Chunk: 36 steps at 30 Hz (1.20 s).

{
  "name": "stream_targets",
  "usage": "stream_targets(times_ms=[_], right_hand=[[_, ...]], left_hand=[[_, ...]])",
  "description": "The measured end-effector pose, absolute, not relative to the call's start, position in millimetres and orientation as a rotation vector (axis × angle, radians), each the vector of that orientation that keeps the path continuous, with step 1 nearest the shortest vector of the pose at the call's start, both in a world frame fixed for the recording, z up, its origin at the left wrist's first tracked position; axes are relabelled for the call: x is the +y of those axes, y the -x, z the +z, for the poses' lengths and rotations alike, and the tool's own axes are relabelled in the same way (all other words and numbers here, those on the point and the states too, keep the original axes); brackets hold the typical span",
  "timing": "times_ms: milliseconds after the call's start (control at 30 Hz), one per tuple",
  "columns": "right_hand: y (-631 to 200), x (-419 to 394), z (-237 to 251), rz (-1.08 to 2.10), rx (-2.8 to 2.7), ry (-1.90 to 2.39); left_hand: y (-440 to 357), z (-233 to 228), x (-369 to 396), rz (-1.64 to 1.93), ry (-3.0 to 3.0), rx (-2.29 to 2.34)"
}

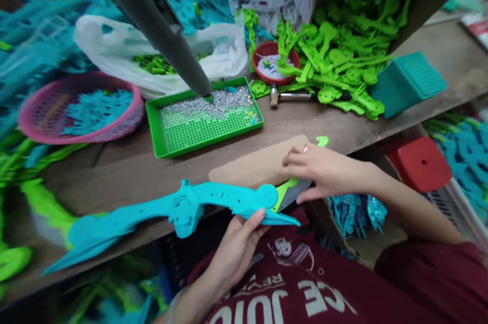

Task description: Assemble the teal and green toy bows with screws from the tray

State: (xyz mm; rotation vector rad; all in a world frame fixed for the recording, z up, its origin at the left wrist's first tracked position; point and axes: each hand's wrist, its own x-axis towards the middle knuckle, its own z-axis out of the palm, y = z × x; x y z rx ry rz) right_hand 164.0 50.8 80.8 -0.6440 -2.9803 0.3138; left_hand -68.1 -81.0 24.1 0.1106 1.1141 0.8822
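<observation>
My left hand (237,246) grips a long turquoise plastic part (183,208) near its round right end, holding it level just above the front edge of the wooden bench (114,171). My right hand (324,169) rests on a lime-green plastic piece (286,191) with a grey blade-like tip that meets the turquoise part's round end. A green hook-shaped tip (322,140) shows above the right hand. Under both lies a tan board (259,164).
A green perforated tray (198,133) holds small silver screws, with a grey tool arm (152,14) reaching down into it. A pink basket (80,105), a white bag (221,55), a red bowl (272,62), a hammer (301,96), green parts (335,65), a teal block (407,83) surround it.
</observation>
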Motion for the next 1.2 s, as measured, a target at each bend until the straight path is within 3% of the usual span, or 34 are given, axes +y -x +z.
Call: stream_targets(times_ms=[167,400,500,600,733,833,1000,1067,1200], right_hand=[[-181,131,70,-0.201,-2.686,1.503],[-150,192,31,-0.533,-2.956,1.297],[-154,189,48,-0.484,-2.842,1.148],[-162,157,83,-0.356,-2.569,1.145],[-175,85,116,-0.034,-2.306,1.266],[-188,38,103,0.062,-2.003,1.478],[-194,7,56,0.291,-1.824,1.681],[-190,-4,53,0.441,-1.873,1.71],[-172,-32,62,0.416,-1.783,1.611]], left_hand=[[46,5,-68,0.882,0.144,0.864],[18,0,-52,0.817,0.074,0.779],[25,-2,-56,0.676,-0.068,0.786],[44,-7,-66,0.43,-0.694,0.773],[72,-9,-64,0.946,-2.056,0.908],[81,-11,-50,1.167,-2.619,0.974],[80,-26,-36,1.26,-2.635,0.937],[79,-33,-36,1.283,-2.576,0.921],[81,-48,-41,1.376,-2.324,0.812]])
